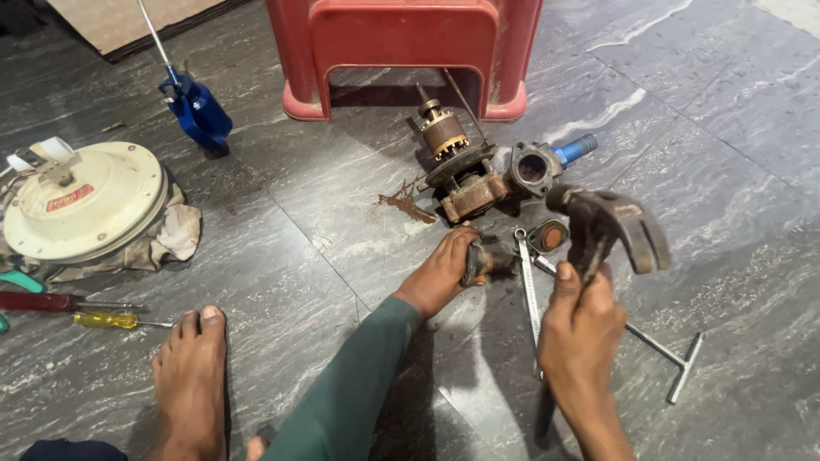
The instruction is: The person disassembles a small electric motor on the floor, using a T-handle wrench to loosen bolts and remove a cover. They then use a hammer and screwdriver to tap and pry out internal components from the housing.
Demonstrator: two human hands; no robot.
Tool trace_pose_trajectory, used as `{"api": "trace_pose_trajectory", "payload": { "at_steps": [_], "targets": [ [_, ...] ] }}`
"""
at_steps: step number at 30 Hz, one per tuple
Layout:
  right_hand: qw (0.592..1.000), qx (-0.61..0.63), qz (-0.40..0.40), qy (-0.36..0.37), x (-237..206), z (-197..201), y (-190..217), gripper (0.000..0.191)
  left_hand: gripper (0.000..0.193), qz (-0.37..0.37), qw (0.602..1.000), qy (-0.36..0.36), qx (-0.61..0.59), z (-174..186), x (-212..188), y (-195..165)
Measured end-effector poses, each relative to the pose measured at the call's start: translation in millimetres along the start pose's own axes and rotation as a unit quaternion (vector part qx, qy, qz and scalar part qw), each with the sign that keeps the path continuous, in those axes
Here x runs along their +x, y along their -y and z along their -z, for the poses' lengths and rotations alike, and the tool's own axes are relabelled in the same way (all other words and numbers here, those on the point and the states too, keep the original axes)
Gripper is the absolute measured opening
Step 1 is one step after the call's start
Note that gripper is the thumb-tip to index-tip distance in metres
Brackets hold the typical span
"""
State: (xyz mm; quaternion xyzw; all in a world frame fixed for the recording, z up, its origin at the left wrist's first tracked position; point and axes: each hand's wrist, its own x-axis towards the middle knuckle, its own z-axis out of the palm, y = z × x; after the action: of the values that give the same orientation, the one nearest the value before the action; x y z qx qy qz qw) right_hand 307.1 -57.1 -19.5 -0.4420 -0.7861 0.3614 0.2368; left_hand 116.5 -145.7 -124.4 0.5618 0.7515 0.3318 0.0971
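Observation:
My right hand (581, 329) grips the handle of a claw hammer (608, 224), its dark metal head raised above the floor. My left hand (442, 271) holds a small rusty metal part (480, 260) against the grey stone floor, just left of the hammer head. Right beyond it lie a rusty pump body (472, 195) with a copper-wound rotor (444, 132) sticking up, and a grey pump housing with a blue outlet (547, 162). A flat spanner (528, 286) lies between my hands.
A red plastic stool (401, 51) stands behind the pump parts. A T-handle wrench (670, 358) lies at the right. At the left sit a cream round cover on rags (81, 201), a blue oil can (198, 111), red and yellow screwdrivers (77, 312), and my bare foot (192, 376).

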Motion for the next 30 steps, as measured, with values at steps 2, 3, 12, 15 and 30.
{"api": "trace_pose_trajectory", "payload": {
  "at_steps": [2, 3, 12, 15, 30],
  "targets": [
    [0.999, -0.016, -0.015, 0.035, -5, -14, 2, 0.05, 0.076, 0.005, 1.0, -0.01, -0.026, 0, 1, -1],
    [0.998, -0.043, -0.002, 0.047, -7, -19, 3, 0.045, 0.075, -0.003, 0.999, -0.031, -0.042, 1, 1, -2],
    [0.995, -0.028, -0.08, 0.061, 5, -6, 10, 0.045, 0.084, 0.004, 1.0, -0.009, -0.018, 2, -1, 0],
    [0.993, -0.029, -0.078, 0.08, -1, -19, 11, 0.04, 0.083, 0.007, 0.999, -0.019, -0.038, 3, 0, -1],
    [0.99, -0.1, -0.024, 0.091, -5, -29, 13, 0.035, 0.076, -0.021, 0.998, -0.036, -0.046, 3, 0, -3]
  ]
}}
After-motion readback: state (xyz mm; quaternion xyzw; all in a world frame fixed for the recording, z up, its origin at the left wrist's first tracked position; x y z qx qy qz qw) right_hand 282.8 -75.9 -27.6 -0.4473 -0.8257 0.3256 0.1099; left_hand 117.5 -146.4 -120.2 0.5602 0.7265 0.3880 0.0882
